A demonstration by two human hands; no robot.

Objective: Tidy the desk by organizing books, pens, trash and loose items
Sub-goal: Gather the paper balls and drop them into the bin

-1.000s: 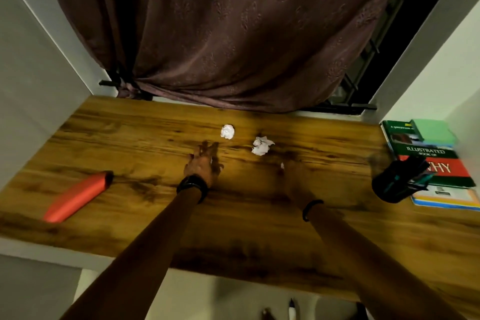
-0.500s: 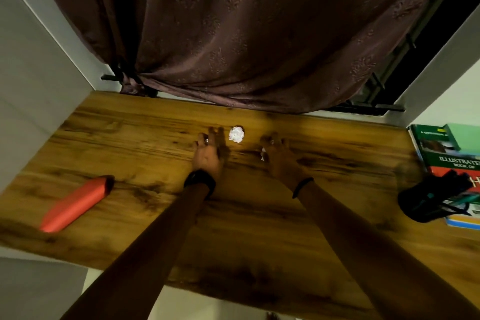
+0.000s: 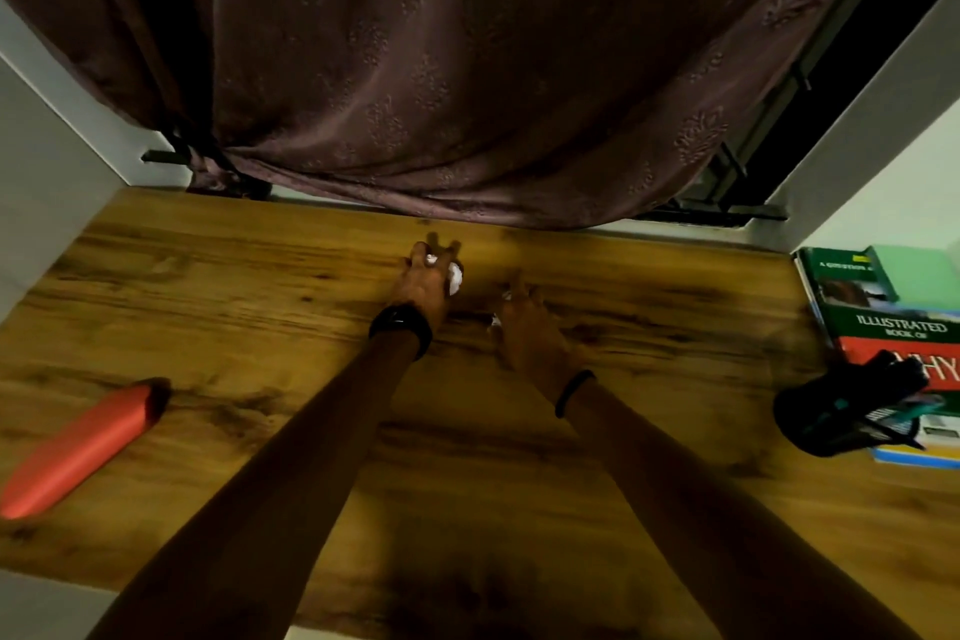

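My left hand [image 3: 422, 282] reaches to the back middle of the wooden desk [image 3: 249, 307], its fingers curled around a small white paper ball [image 3: 455, 277] that shows at its right side. My right hand [image 3: 525, 327] lies just to the right, cupped over a second crumpled paper [image 3: 495, 321]. Only white scraps of that paper show at the hand's left edge. Both wrists wear dark bands.
An orange-red case [image 3: 78, 447] lies at the desk's left front. A black pen holder [image 3: 847, 405] with pens leans at the right, against a stack of books [image 3: 898, 327]. A brown curtain [image 3: 467, 68] hangs behind the desk, with walls on both sides.
Both hands moved forward across the desk and came down on the two paper balls, which lay uncovered before. The left hand's fingers have closed round the ball.
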